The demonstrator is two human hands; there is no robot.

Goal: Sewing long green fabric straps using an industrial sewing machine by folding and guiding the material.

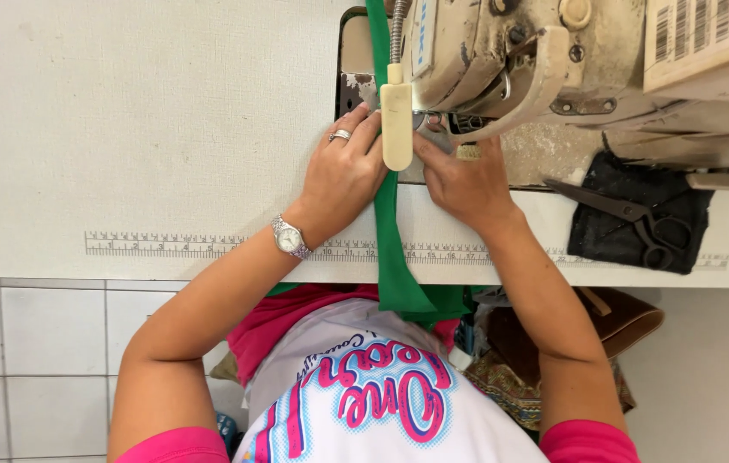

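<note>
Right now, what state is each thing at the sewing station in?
Left hand: flat, pressing on the green strip.
Right hand: flat on the table beside the strip, fingers toward the needle area.
Green fabric strip: laid across the table, running under the machine, its end hanging off the edge.
Sewing machine: worn; whether running, cannot tell.
Scissors: closed, lying on a dark cloth.

At your top right, a pale rectangular label [707, 34] with black barcode stripes sits on the sewing machine [545, 69], cut off by the frame edge. You also have a small white-and-blue plate [424, 34] on the machine's head, just beside the lamp.
</note>
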